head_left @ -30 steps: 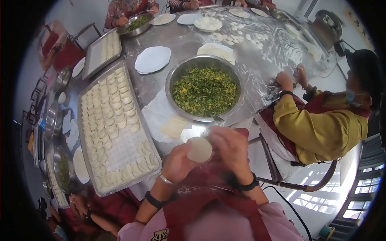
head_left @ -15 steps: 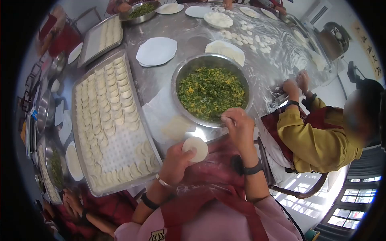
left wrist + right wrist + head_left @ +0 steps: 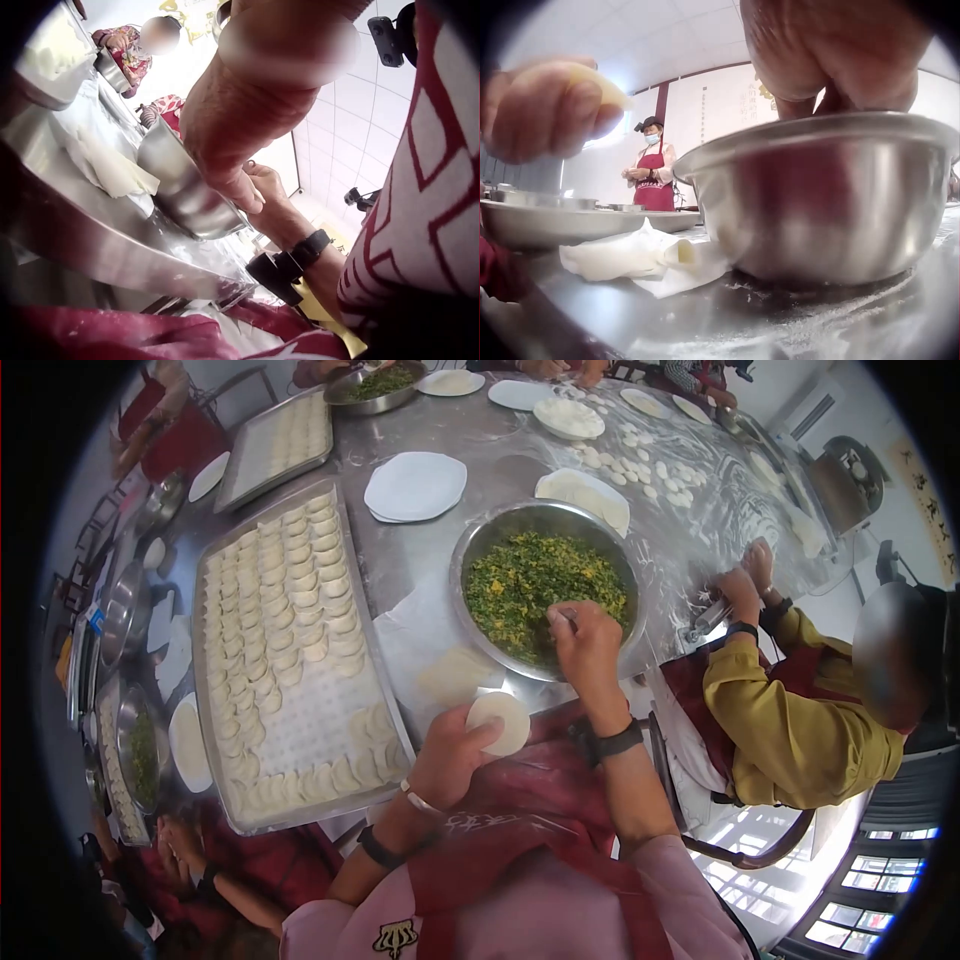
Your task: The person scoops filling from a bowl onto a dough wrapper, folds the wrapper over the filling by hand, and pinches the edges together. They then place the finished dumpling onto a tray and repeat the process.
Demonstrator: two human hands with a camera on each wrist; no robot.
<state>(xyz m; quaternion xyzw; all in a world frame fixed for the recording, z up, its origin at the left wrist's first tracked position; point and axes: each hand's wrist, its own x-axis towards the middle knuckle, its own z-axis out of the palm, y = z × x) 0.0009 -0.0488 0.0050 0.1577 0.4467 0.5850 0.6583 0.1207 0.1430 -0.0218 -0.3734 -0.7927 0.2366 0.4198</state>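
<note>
My left hand point(image 3: 447, 757) holds a round dough wrapper point(image 3: 508, 712), thumb lying across its face, in front of the table's edge. In the right wrist view the wrapper point(image 3: 602, 84) curves over the left fingers. My right hand point(image 3: 590, 648) is over the near side of a steel bowl point(image 3: 825, 202) of chopped green and yellow filling point(image 3: 525, 575). Its fingers pinch a thin metal utensil handle point(image 3: 570, 622); the lower end is hidden behind the hand and filling.
Left of the bowl, a large tray point(image 3: 300, 745) holds rows of folded dumplings. Loose wrappers point(image 3: 455, 673) lie between tray and bowl. Beyond are white plates point(image 3: 415, 485) and floured dough pieces point(image 3: 650, 475). A person in a yellow sleeve point(image 3: 790, 760) sits at the right.
My right hand has gone from beside the wrapper to the bowl's near rim, then in over the filling, with the utensil handle. The left hand keeps the wrapper near the same place.
</note>
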